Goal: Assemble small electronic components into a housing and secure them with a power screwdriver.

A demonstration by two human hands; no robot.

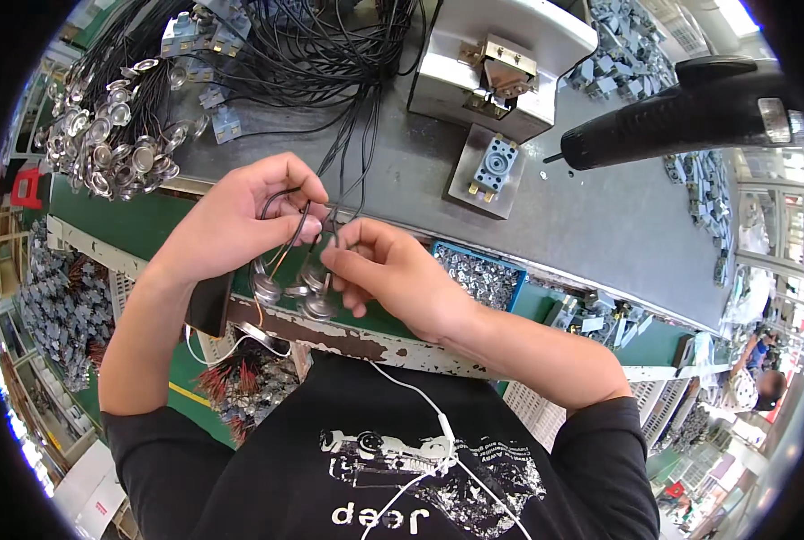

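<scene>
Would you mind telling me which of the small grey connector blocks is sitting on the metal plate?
The single grey block on the plate below the white press; the others lie loose among the black wires.

The person wears a black T-shirt (pixel 393 468) with a white graphic print on the chest and sleeves ending above the elbows, bare forearms below them, and a thin white earphone cable (pixel 420 405) with an inline remote trailing down the front.

I'm seeing three round silver metal discs (pixel 296 286) dangling close together on thin black wires (pixel 287 209), hanging just above the worn bench edge, with one orange lead trailing below them.
</scene>
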